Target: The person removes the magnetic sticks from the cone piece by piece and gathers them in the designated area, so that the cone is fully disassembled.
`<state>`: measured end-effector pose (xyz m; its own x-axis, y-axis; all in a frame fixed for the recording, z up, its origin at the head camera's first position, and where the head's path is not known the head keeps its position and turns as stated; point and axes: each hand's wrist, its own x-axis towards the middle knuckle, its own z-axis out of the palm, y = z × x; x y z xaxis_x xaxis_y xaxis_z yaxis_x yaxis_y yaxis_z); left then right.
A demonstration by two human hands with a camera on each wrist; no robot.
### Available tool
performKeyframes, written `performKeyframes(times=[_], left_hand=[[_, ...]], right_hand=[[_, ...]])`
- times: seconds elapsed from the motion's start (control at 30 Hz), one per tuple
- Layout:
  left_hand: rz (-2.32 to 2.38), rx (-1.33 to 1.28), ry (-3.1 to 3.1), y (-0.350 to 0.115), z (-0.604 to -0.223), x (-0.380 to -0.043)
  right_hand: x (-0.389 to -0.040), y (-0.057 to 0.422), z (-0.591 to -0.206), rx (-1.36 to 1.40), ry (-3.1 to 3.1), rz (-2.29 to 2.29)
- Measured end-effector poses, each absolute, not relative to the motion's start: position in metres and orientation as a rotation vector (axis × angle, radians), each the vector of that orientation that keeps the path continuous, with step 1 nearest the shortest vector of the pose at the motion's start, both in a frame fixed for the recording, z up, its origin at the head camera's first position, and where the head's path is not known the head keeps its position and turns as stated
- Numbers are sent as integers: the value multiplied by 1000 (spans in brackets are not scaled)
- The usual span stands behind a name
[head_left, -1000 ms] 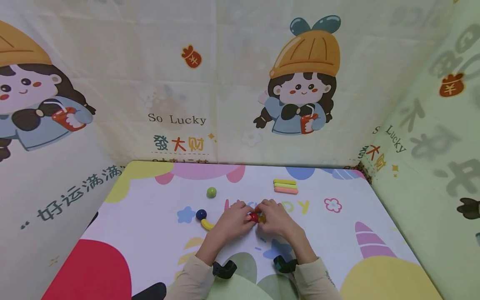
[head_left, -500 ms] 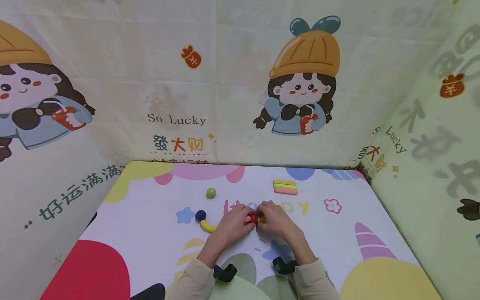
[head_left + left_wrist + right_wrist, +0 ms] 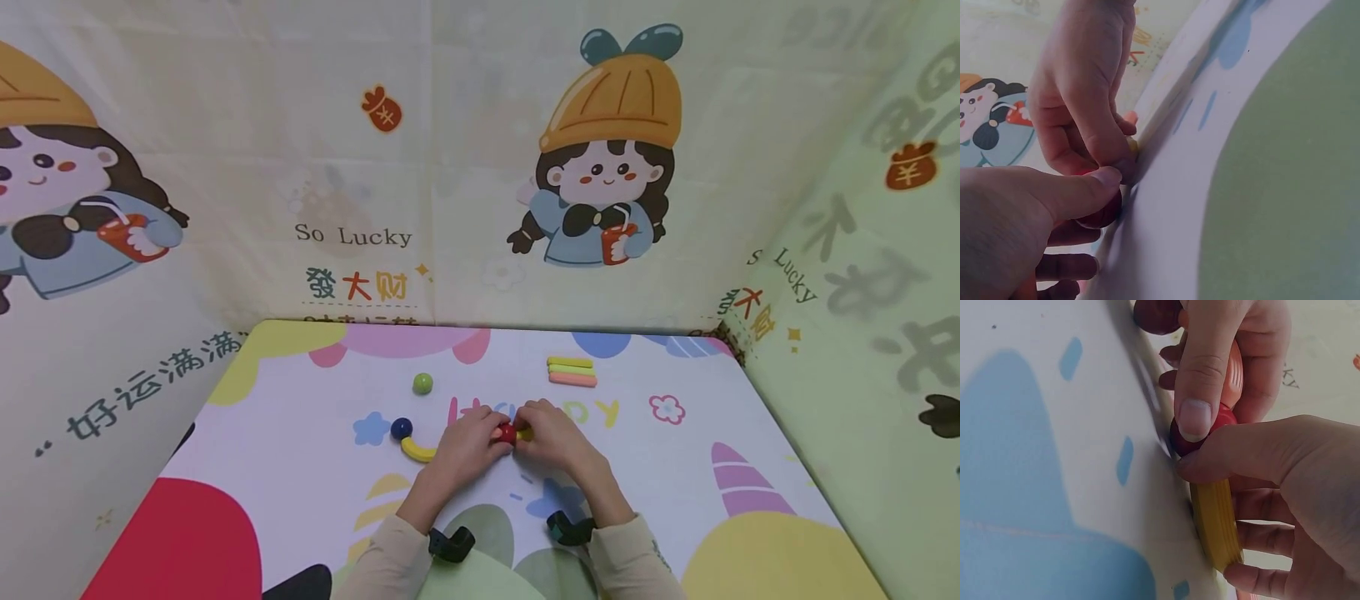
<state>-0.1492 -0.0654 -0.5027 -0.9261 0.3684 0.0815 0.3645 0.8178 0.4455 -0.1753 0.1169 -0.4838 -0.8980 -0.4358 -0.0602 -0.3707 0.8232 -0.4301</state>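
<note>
My left hand (image 3: pixel 471 439) pinches a shiny red ball (image 3: pixel 1225 417) between thumb and fingers, low over the table. A ridged yellow rod (image 3: pixel 1216 528) meets that ball, and my right hand (image 3: pixel 555 439) grips it with the thumb near the joint. On the ball's other side, an orange ridged rod (image 3: pixel 1233 378) shows behind the left thumb. A dark red ball (image 3: pixel 1157 314) lies farther along, at the top of the right wrist view. Left of my left hand, a curved yellow rod (image 3: pixel 417 451) touches a dark blue ball (image 3: pixel 402 429); its other end is hidden by the hand.
A green ball (image 3: pixel 423 383) rests farther back on the patterned tabletop (image 3: pixel 300 433). Several rods (image 3: pixel 572 379), yellow, lime and salmon, lie side by side at the back right. A printed cloth (image 3: pixel 465 167) hangs behind the table.
The left hand has shifted slightly, showing a little more of the curved yellow rod. Both hands keep their hold on the red ball and the yellow rod.
</note>
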Motion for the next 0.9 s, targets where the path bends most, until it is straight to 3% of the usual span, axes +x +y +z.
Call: performKeyframes(times=[0.9], left_hand=[[669, 643, 3015, -66, -504, -151]], right_hand=[[-177, 122, -484, -513, 2917, -546]])
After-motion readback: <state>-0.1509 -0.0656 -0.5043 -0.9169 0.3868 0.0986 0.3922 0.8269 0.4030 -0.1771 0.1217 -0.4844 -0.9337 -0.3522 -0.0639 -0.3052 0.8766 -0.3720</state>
